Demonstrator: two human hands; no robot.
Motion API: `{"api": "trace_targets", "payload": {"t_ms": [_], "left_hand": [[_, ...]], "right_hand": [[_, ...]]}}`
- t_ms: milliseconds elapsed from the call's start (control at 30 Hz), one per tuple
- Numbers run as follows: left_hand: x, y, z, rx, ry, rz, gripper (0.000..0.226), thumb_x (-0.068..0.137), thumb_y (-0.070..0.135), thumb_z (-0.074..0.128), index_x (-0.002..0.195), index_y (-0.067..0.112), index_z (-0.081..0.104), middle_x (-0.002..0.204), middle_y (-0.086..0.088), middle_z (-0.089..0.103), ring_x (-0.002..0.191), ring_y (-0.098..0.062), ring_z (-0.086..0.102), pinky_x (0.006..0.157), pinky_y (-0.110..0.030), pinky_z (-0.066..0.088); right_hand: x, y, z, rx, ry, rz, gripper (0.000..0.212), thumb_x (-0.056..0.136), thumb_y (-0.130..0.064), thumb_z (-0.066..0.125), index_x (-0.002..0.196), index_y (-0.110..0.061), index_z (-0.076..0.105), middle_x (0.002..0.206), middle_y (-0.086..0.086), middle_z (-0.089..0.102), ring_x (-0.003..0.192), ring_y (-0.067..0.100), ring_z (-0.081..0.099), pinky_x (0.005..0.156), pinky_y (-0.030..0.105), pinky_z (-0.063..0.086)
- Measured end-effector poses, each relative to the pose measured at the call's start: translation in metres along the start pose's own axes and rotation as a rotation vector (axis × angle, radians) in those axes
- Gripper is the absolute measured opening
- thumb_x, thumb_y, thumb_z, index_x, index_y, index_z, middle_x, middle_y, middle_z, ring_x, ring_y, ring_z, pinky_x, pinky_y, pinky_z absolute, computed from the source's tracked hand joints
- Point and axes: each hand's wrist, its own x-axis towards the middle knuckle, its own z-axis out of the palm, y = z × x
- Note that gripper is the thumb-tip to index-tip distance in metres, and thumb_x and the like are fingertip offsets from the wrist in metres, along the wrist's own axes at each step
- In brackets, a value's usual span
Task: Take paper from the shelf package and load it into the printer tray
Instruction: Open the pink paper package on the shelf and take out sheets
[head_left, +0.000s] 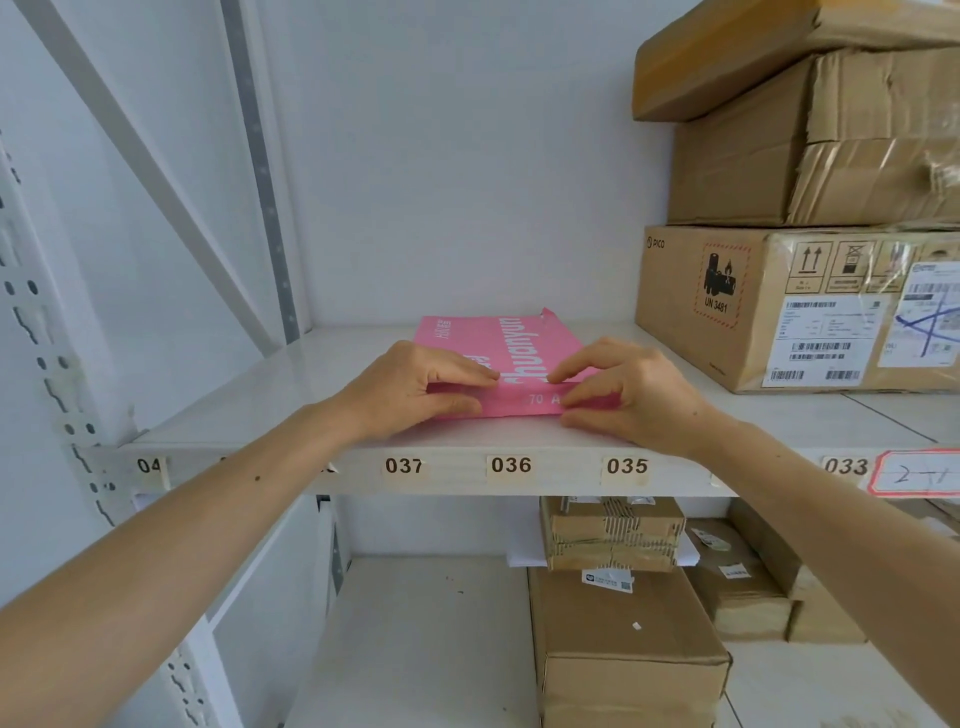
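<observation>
- Left hand (410, 387) and right hand (631, 392) — each grip pinched shut on near end of pink paper package (506, 348), flat on shelf (291, 395).
- Stacked cardboard boxes (769, 306) just right; more below.
- Package's front print partly covered by fingers.

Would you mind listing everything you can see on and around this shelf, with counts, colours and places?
Paper package: one, pink, flat on the upper shelf above label 036.
Upper shelf: one, white, with number labels along its front edge.
Boxes on upper shelf: three, brown cardboard, stacked at right.
Red-bordered tag: one, on the shelf edge, far right.
Lower shelf: one, white, below.
Boxes on lower shelf: several, brown cardboard, right side.
Left hand: grip on the package's near left end.
Right hand: grip on the package's near right end.
</observation>
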Motion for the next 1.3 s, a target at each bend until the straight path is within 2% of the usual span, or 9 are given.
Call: {"api": "trace_targets", "payload": {"t_ms": [233,367,567,667,800,1067,1133,1233,1300], "left_hand": [[0.002,0.002,0.005,0.06,0.047,0.052,0.034,0.078,0.031,0.076,0.111,0.021,0.074,0.121,0.008,0.069,0.116,-0.001,0.06,0.102,-0.031,0.046],[0.004,0.007,0.009,0.169,0.104,0.069,0.032,0.076,0.048,0.069,0.101,0.029,0.078,0.118,0.016,0.07,0.108,0.0,0.063,0.086,-0.038,0.053],[0.003,0.012,0.014,0.304,0.179,0.143,0.011,0.078,0.032,0.071,0.08,0.027,0.08,0.109,0.014,0.073,0.098,0.002,0.058,0.064,-0.029,0.053],[0.003,0.011,0.015,0.295,0.164,0.1,0.013,0.082,0.032,0.067,0.08,0.024,0.078,0.109,0.017,0.073,0.098,0.004,0.06,0.066,-0.034,0.055],[0.004,0.011,0.014,0.267,0.129,0.057,0.012,0.085,0.033,0.064,0.083,0.024,0.072,0.111,0.02,0.07,0.099,0.004,0.062,0.072,-0.037,0.055],[0.001,0.016,0.01,0.187,0.095,0.018,0.016,0.088,0.048,0.047,0.09,0.035,0.056,0.108,0.015,0.069,0.103,-0.007,0.066,0.079,-0.042,0.056],[0.0,0.02,0.009,0.206,0.086,0.005,0.02,0.088,0.049,0.048,0.092,0.032,0.058,0.108,0.016,0.07,0.102,-0.006,0.066,0.079,-0.041,0.055],[-0.002,0.021,0.007,0.303,0.071,-0.029,0.028,0.082,0.048,0.064,0.1,0.026,0.064,0.111,0.019,0.07,0.103,-0.006,0.065,0.082,-0.039,0.054],[-0.004,0.019,0.005,0.358,0.094,-0.006,0.03,0.081,0.046,0.063,0.099,0.023,0.068,0.109,0.016,0.072,0.101,-0.01,0.067,0.079,-0.039,0.054]], "right_hand": [[-0.001,-0.004,-0.001,0.053,0.031,0.023,0.031,0.086,-0.033,0.056,0.084,-0.009,0.076,0.103,-0.003,0.072,0.088,0.015,0.069,0.066,0.043,0.058],[-0.001,-0.005,0.0,0.086,0.06,0.041,0.027,0.086,-0.031,0.058,0.083,-0.009,0.073,0.101,-0.005,0.07,0.08,0.017,0.069,0.066,0.041,0.057],[0.002,-0.006,0.002,0.091,0.113,0.06,0.027,0.083,-0.031,0.058,0.08,-0.009,0.074,0.097,-0.002,0.071,0.075,0.019,0.069,0.063,0.041,0.057],[0.003,-0.008,0.003,0.028,0.109,0.055,0.023,0.08,-0.032,0.062,0.08,-0.013,0.075,0.098,-0.005,0.071,0.076,0.016,0.069,0.059,0.04,0.057],[0.004,-0.012,0.002,-0.049,0.096,0.018,0.029,0.082,-0.038,0.06,0.081,-0.015,0.077,0.098,-0.005,0.072,0.076,0.016,0.069,0.055,0.038,0.056],[0.006,-0.012,0.0,0.052,0.094,0.117,0.03,0.087,-0.042,0.053,0.086,-0.017,0.07,0.09,-0.006,0.071,0.075,0.017,0.067,0.063,0.043,0.055],[0.006,-0.011,0.0,0.054,0.089,0.132,0.027,0.088,-0.04,0.056,0.087,-0.017,0.069,0.089,-0.006,0.071,0.076,0.016,0.067,0.064,0.044,0.055],[0.006,-0.011,0.0,0.056,0.092,0.15,0.021,0.088,-0.035,0.058,0.088,-0.017,0.07,0.088,-0.006,0.071,0.077,0.016,0.066,0.064,0.044,0.054],[0.006,-0.011,0.0,0.058,0.098,0.155,0.016,0.089,-0.03,0.061,0.087,-0.016,0.07,0.086,-0.006,0.07,0.076,0.017,0.065,0.063,0.044,0.054]]}}
